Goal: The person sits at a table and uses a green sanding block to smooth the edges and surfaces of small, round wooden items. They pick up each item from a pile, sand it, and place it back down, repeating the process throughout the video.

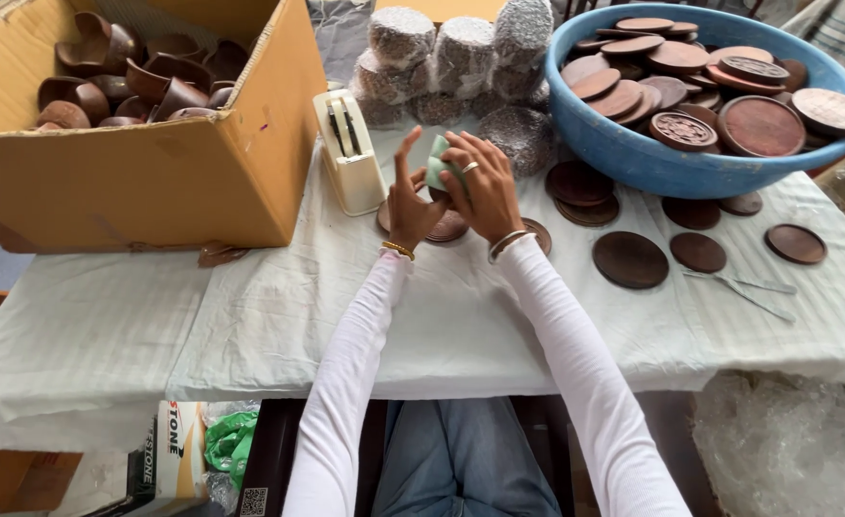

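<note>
My right hand [485, 187] grips the green wrap [438, 165] just beside the dispenser [351, 153]; my left hand [409, 196], fingers spread, touches its near side.

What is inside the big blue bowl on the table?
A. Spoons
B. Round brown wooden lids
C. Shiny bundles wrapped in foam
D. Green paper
B: the blue bowl is piled with flat, round brown wooden lids, while the wrapped bundles sit outside it, beside the right hand.
</note>
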